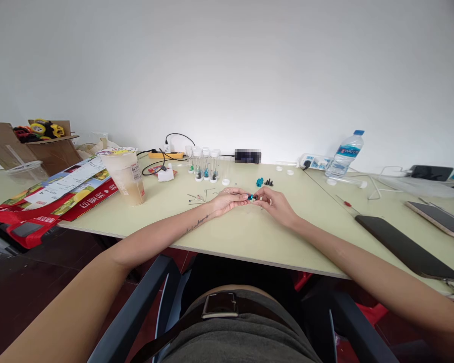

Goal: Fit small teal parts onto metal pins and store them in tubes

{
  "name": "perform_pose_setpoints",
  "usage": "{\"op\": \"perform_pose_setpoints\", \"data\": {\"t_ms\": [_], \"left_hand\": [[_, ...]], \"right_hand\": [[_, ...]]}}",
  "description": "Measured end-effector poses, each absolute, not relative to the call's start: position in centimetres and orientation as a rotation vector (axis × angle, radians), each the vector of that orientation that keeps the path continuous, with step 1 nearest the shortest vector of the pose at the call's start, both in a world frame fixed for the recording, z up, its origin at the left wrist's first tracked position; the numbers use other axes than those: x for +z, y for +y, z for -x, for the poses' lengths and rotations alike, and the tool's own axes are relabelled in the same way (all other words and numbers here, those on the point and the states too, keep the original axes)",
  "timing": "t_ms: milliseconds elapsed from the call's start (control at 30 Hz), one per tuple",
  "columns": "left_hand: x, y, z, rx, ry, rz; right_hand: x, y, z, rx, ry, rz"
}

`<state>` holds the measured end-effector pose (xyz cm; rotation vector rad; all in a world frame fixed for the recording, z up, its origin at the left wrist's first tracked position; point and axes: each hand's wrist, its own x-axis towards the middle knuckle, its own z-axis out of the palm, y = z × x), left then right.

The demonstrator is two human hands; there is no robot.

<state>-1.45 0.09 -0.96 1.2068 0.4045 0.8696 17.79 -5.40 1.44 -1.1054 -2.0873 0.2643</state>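
Note:
Over the table, my left hand (229, 201) and my right hand (275, 204) meet fingertip to fingertip, both pinched closed. Between them is a small blue-and-black part (251, 197), gripped from either side; its exact kind is too small to tell. Just beyond the fingers lie a little heap of teal pieces (260, 182) and a group of black screw-like pieces (269, 182). Left of my left hand, several thin metal tools (201, 197), some bent like hex keys, rest on the tabletop.
Several clear tubes (206, 169) with small parts stand behind the tools. A drink cup (125, 179) is at left near a red bag (87, 204) and a cardboard box (51, 151). At right are a water bottle (346, 155), a power strip (315, 161) and a black power bank (404, 244).

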Motion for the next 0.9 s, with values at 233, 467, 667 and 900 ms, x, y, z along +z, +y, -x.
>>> {"op": "perform_pose_setpoints", "data": {"t_ms": [233,467,667,900], "left_hand": [[-0.98,0.09,1.46,0.857,0.4,-1.21],[-1.02,0.15,1.49,0.841,0.383,-1.22],[-1.01,0.17,1.48,0.862,0.404,-1.199],[-1.07,0.2,1.5,0.841,0.383,-1.221]], "right_hand": [[1.42,-5.38,-17.79,0.298,-2.127,1.128],[1.47,-5.44,-17.76,0.34,-2.153,1.148],[1.37,-5.29,-17.77,0.256,-2.075,1.117],[1.37,-5.38,-17.77,0.316,-2.141,1.141]]}}
